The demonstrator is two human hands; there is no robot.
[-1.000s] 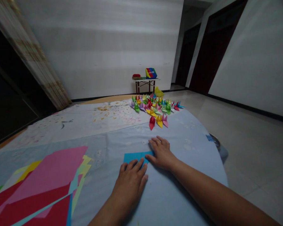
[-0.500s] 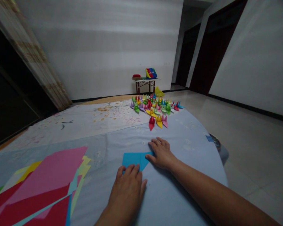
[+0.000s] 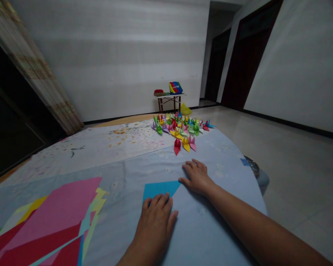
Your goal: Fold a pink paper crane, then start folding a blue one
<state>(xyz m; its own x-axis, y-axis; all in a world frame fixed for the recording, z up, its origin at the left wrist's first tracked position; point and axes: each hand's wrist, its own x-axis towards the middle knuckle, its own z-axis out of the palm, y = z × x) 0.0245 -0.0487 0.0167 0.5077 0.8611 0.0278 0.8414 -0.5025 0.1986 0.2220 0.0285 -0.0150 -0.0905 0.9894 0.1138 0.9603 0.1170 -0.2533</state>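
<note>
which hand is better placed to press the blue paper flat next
Probably the left hand: it overlaps the blue paper, while the right hand has only its thumb at a corner.

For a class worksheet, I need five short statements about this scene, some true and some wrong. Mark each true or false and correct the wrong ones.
1. The left hand rests on the blue paper. True.
2. The stack of coloured sheets lies to the left of both hands. True.
3. The right hand lies flat on that stack. False: its thumb is at the blue paper's pointed right corner.
4. The folded paper figures are between the blue paper and the person. False: they are beyond both hands, farther across the table.
5. A red, a yellow and a pink figure form a short row nearest the hands. True.
</note>
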